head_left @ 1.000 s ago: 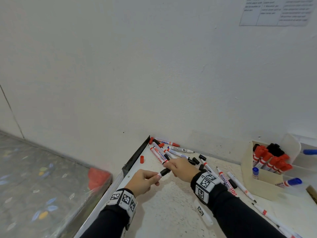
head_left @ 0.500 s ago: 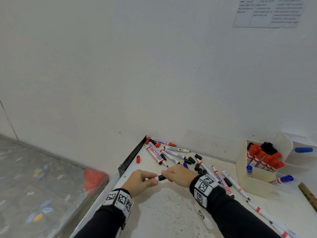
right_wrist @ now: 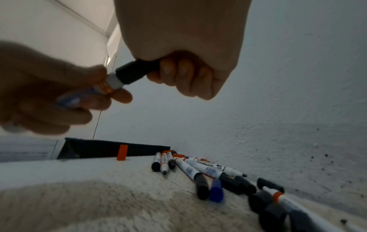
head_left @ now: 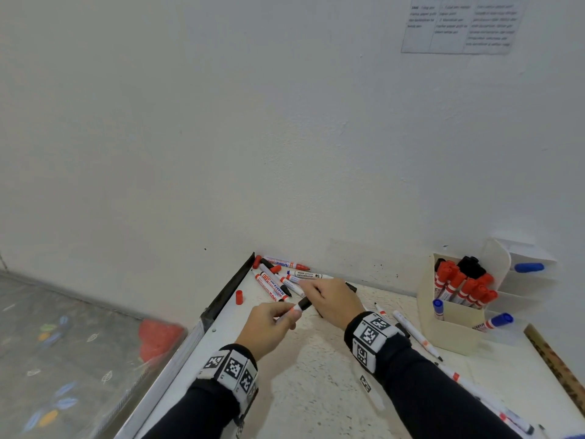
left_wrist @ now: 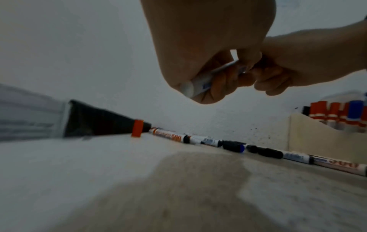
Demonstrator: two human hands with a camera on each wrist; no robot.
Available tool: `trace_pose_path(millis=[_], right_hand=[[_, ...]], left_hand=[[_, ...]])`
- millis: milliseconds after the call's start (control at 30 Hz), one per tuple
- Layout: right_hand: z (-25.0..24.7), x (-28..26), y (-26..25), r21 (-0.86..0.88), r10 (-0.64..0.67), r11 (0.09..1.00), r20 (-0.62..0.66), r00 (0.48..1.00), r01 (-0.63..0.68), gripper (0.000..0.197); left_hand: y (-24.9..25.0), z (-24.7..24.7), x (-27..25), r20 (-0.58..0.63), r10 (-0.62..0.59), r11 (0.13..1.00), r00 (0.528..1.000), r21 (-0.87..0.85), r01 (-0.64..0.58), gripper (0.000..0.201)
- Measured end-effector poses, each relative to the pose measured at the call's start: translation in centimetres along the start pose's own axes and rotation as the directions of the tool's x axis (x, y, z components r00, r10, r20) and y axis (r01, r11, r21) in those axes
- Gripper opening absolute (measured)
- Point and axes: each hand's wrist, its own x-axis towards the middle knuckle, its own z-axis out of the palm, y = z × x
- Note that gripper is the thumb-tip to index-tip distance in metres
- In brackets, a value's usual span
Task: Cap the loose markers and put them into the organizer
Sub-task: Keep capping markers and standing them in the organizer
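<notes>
My left hand (head_left: 269,324) grips the white barrel of a marker (left_wrist: 206,81) above the table. My right hand (head_left: 332,299) holds the black cap (right_wrist: 137,72) seated on that marker's end (head_left: 302,305). In the right wrist view the cap meets the barrel beside an orange band. Several loose markers (head_left: 278,280) lie in the far left corner, and loose black and blue caps (right_wrist: 216,190) lie among them. A cream organizer (head_left: 452,327) at the right holds several red-capped markers (head_left: 462,285).
A red cap (head_left: 239,297) stands upright near the table's black left edge (head_left: 228,293). More markers (head_left: 414,334) lie between my right arm and the organizer. A wooden ruler (head_left: 557,369) runs along the right edge. The wall stands close behind.
The black cap, which stood apart from the marker's tip, now sits on the barrel's end. Both hands stay together over the table.
</notes>
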Motion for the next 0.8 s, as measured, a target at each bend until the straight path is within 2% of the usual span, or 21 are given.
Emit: trace_pose_path(millis=[100, 200, 267, 400, 467, 500, 533, 567, 600, 633, 667, 700, 733, 800], right_hand=[[-0.3, -0.1, 0.5, 0.138, 0.055, 0.989, -0.037, 0.998, -0.050, 0.048], [-0.7, -0.3, 0.7, 0.201, 0.021, 0.980, -0.067, 0.998, -0.007, 0.046], [-1.0, -0.3, 0.7, 0.229, 0.000, 0.973, -0.052, 0.999, 0.012, 0.042], [-1.8, 0.0, 1.5, 0.176, -0.002, 0.984, -0.014, 1.000, 0.004, 0.041], [-2.4, 0.2, 2.1, 0.141, 0.027, 0.990, -0.017, 0.999, -0.024, 0.044], [-2.8, 0.2, 2.4, 0.133, 0.041, 0.990, -0.032, 0.999, -0.037, 0.043], [-3.3, 0.1, 2.7, 0.133, 0.056, 0.990, -0.062, 0.996, -0.047, 0.041], [-3.8, -0.1, 3.1, 0.144, 0.071, 0.988, -0.107, 0.992, -0.055, 0.039], [-4.5, -0.4, 3.4, 0.168, 0.090, 0.984, -0.157, 0.984, -0.063, 0.037], [-5.3, -0.7, 3.8, 0.201, 0.110, 0.977, -0.210, 0.972, -0.067, 0.035], [-6.2, -1.0, 4.2, 0.239, 0.132, 0.969, -0.258, 0.957, -0.069, 0.032], [-7.2, -1.4, 4.6, 0.267, 0.147, 0.962, -0.308, 0.940, -0.063, 0.029], [-8.3, -1.7, 4.9, 0.275, 0.155, 0.960, -0.363, 0.919, -0.053, 0.027], [-10.6, -2.5, 5.6, 0.263, 0.158, 0.964, -0.467, 0.870, -0.034, 0.026]], left_hand=[[1.1, 0.1, 0.6, 0.084, 0.004, 0.999, 0.996, 0.034, -0.007, 0.028], [2.0, 0.0, 1.0, 0.221, -0.108, 0.973, 0.969, -0.175, 0.148, 0.028], [2.3, 0.0, 1.4, 0.260, -0.131, 0.945, 0.957, -0.259, 0.200, 0.028], [3.0, 0.4, 2.1, 0.269, -0.127, 0.968, 0.955, -0.176, 0.179, 0.028], [2.9, 0.0, 2.8, 0.240, -0.093, 0.992, 0.966, -0.059, 0.110, 0.046], [2.5, -0.3, 3.4, 0.164, -0.038, 0.996, 0.986, 0.084, 0.025, 0.055], [1.5, -0.6, 4.1, 0.051, 0.054, 0.960, 0.997, 0.272, -0.066, 0.061], [0.6, -0.9, 4.8, -0.011, 0.111, 0.869, 0.994, 0.486, -0.091, 0.060], [-0.2, -1.5, 5.1, -0.056, -0.017, 0.800, 0.998, 0.598, 0.047, 0.053], [-1.1, -2.0, 5.1, -0.085, -0.214, 0.711, 0.973, 0.670, 0.215, 0.050], [-2.4, -2.5, 5.0, -0.085, -0.381, 0.640, 0.921, 0.694, 0.329, 0.053], [-3.6, -2.9, 4.9, -0.085, -0.461, 0.597, 0.883, 0.707, 0.379, 0.055], [-4.8, -3.1, 4.9, -0.093, -0.481, 0.568, 0.872, 0.724, 0.391, 0.055], [-6.4, -3.3, 5.0, -0.110, -0.447, 0.543, 0.888, 0.755, 0.367, 0.050]])
